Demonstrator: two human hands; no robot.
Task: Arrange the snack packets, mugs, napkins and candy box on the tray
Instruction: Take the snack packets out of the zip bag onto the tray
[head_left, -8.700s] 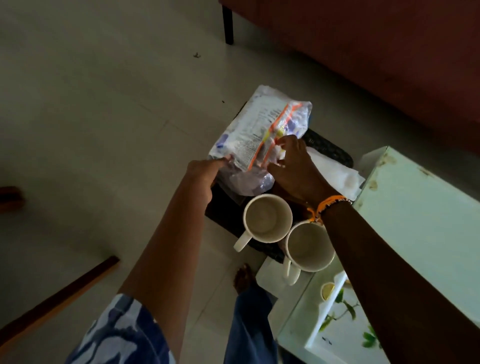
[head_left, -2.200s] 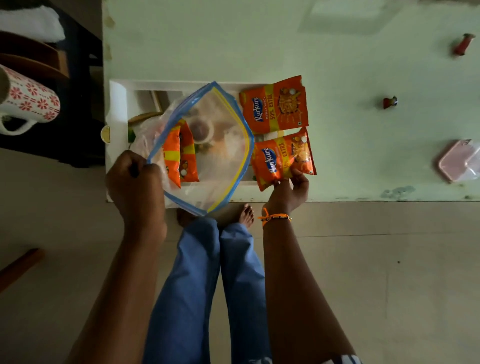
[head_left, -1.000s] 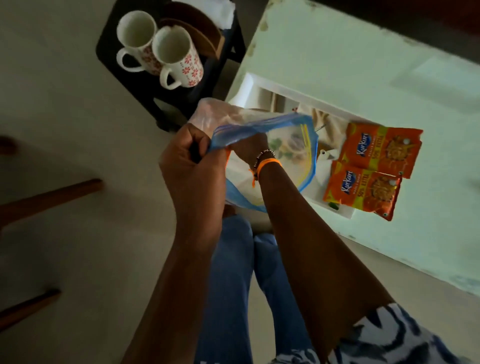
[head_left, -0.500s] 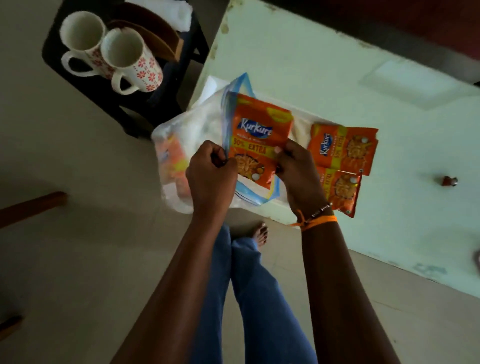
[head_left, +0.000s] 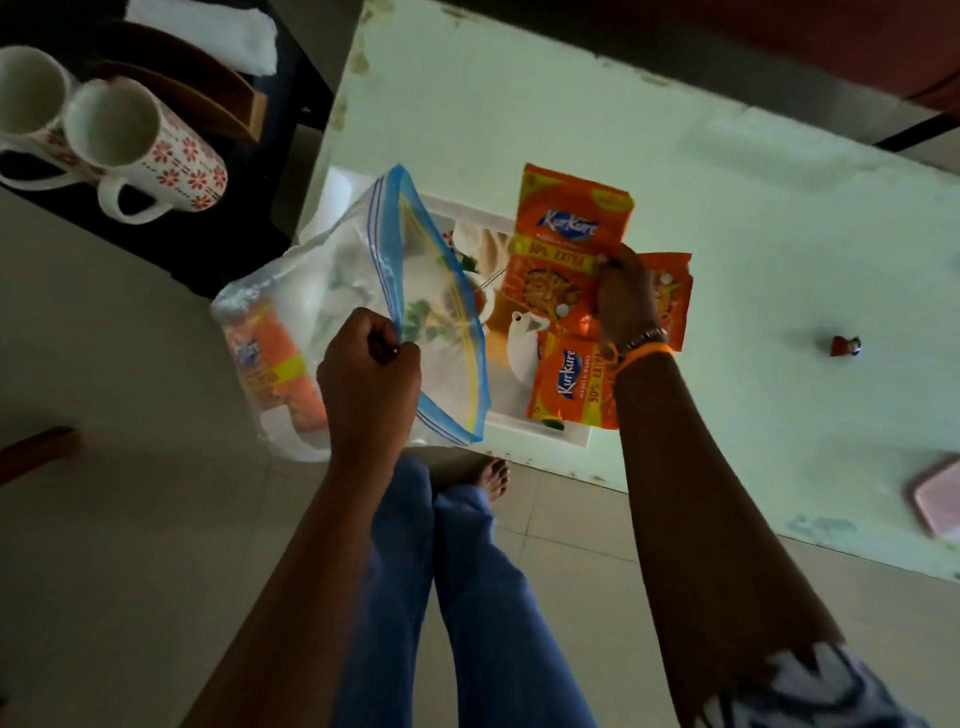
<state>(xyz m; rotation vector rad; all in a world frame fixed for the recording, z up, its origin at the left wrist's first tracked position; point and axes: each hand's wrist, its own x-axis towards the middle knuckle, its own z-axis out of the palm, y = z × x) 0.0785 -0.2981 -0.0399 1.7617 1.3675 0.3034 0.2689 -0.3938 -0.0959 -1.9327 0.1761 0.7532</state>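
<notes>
My left hand (head_left: 371, 364) pinches the blue rim of a clear zip bag (head_left: 358, 291) held open over the near-left end of the white printed tray (head_left: 540, 431). One orange snack packet (head_left: 275, 364) lies inside the bag. My right hand (head_left: 621, 296) grips another orange snack packet (head_left: 563, 244) above the tray's right part. Two more orange packets lie there: one (head_left: 571, 384) by my wrist, one (head_left: 672, 296) partly hidden behind my hand. Two floral mugs (head_left: 140, 145) and white napkins (head_left: 208, 28) sit on the dark stool at upper left.
The tray rests on a pale green table (head_left: 727, 234). A small red object (head_left: 844, 345) and a pink lidded box (head_left: 940, 493) lie on the table's right side. A brown wooden holder (head_left: 202, 98) stands on the dark stool (head_left: 244, 218). My legs are below the table edge.
My right hand has carried the snack packet out of the bag's mouth and to the right, over the two packets on the tray. My left hand still holds the bag open.
</notes>
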